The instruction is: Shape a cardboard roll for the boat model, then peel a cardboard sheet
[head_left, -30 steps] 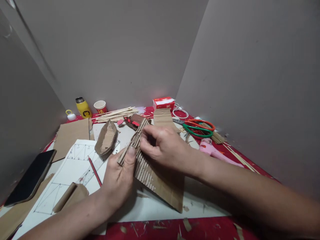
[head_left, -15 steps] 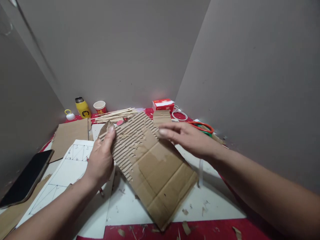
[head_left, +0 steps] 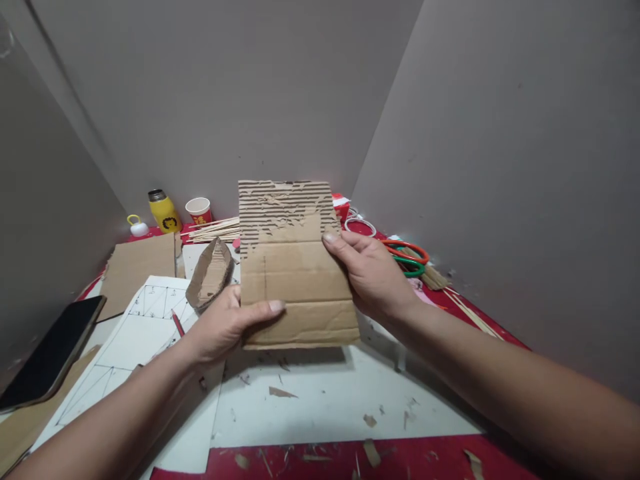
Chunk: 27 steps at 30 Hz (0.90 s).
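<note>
Both my hands hold up a piece of corrugated cardboard (head_left: 300, 273) above the white sheet. Its upper part is peeled to bare ridges, while the lower part keeps smooth brown paper with creases. My left hand (head_left: 227, 323) grips the lower left edge, thumb on the front and fingers hidden behind. On the right edge, my right hand (head_left: 370, 270) pinches the piece with its thumb in front. Just behind my left hand sits a small boat-shaped cardboard form (head_left: 213, 273). A pencil (head_left: 177, 323) lies on a paper with drawn lines (head_left: 130, 340).
A phone (head_left: 53, 353) and a flat cardboard sheet (head_left: 143, 273) lie at the left. Along the back stand a yellow bottle (head_left: 164, 212), a paper cup (head_left: 199, 211) and thin wooden sticks (head_left: 210, 231). Orange- and green-handled scissors (head_left: 410, 257) lie right. Scraps litter the white sheet (head_left: 325, 407).
The cardboard has turned from slanted to upright and been raised. My left hand moved down to its lower left edge; my right hand now grips the right edge. The boat-shaped form is more exposed.
</note>
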Each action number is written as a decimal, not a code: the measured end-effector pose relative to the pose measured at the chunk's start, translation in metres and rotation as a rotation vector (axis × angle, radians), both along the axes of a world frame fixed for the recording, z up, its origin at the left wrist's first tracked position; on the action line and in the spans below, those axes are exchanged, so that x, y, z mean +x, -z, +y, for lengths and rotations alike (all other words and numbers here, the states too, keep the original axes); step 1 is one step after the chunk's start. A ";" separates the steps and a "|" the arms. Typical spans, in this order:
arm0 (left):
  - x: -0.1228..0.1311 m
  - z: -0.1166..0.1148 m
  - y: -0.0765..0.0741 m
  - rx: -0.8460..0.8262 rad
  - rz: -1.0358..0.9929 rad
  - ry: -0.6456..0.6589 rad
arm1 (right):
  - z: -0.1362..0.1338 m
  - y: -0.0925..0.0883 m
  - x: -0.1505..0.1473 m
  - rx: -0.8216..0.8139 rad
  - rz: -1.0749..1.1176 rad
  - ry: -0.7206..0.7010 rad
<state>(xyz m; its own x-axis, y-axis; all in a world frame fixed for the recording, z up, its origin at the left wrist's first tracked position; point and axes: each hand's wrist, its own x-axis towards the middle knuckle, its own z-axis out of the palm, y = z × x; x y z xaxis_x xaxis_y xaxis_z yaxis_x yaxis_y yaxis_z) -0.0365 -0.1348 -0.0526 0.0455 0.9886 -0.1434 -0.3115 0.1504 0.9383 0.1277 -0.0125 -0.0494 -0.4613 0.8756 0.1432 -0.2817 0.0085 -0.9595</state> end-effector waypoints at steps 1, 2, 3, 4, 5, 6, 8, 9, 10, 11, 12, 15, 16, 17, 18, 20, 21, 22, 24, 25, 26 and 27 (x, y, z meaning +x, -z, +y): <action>0.000 -0.001 0.000 -0.005 0.012 0.020 | -0.001 0.000 -0.002 -0.007 0.008 0.016; 0.001 -0.002 0.000 -0.011 0.023 0.038 | -0.002 0.000 -0.003 -0.013 0.014 0.024; 0.001 -0.003 -0.001 -0.021 0.029 0.061 | -0.003 0.000 -0.004 -0.018 0.017 0.028; 0.001 -0.003 -0.002 -0.038 0.029 0.088 | -0.003 0.000 -0.005 -0.018 0.018 0.030; 0.000 -0.003 -0.002 -0.056 0.021 0.109 | -0.004 -0.001 -0.005 -0.013 0.012 0.025; 0.000 -0.003 -0.003 -0.071 0.007 0.125 | -0.004 -0.001 -0.005 -0.006 -0.001 0.017; -0.002 -0.003 -0.005 -0.096 -0.035 0.147 | -0.002 -0.001 -0.004 0.001 -0.036 -0.006; -0.002 -0.002 -0.006 -0.099 -0.057 0.148 | 0.001 -0.001 -0.004 0.006 -0.055 -0.014; -0.003 -0.002 -0.007 -0.095 -0.076 0.141 | 0.005 -0.001 -0.003 0.023 -0.082 -0.009; -0.004 -0.001 -0.007 -0.089 -0.095 0.129 | 0.009 0.000 -0.002 0.074 -0.112 0.028; -0.005 0.000 -0.007 -0.085 -0.113 0.112 | 0.012 0.000 -0.001 0.156 -0.139 0.095; -0.007 0.003 -0.007 -0.077 -0.166 0.049 | 0.011 -0.002 0.006 0.455 -0.161 0.365; -0.007 0.004 -0.007 -0.074 -0.183 0.026 | 0.006 -0.003 0.009 0.528 -0.148 0.421; -0.007 0.005 -0.007 -0.074 -0.198 0.009 | -0.002 -0.005 0.011 0.594 -0.146 0.432; -0.006 0.006 -0.007 -0.078 -0.212 -0.008 | -0.012 -0.006 0.014 0.762 -0.165 0.435; -0.003 0.006 -0.007 -0.088 -0.235 -0.073 | -0.033 -0.008 0.016 1.081 -0.213 0.264; -0.001 0.006 -0.007 -0.092 -0.242 -0.122 | -0.043 -0.008 0.015 1.235 -0.251 0.125; 0.002 0.006 -0.007 -0.092 -0.243 -0.181 | -0.051 -0.008 0.013 1.357 -0.291 0.042; 0.006 0.004 -0.007 -0.085 -0.239 -0.298 | -0.060 -0.005 0.007 1.524 -0.349 -0.036; 0.008 0.004 -0.007 -0.078 -0.240 -0.333 | -0.062 -0.004 0.003 1.570 -0.375 -0.026; 0.010 0.003 -0.006 -0.070 -0.247 -0.347 | -0.063 -0.002 0.000 1.599 -0.398 -0.011; 0.011 0.002 -0.006 -0.062 -0.258 -0.343 | -0.063 -0.001 -0.003 1.615 -0.428 0.000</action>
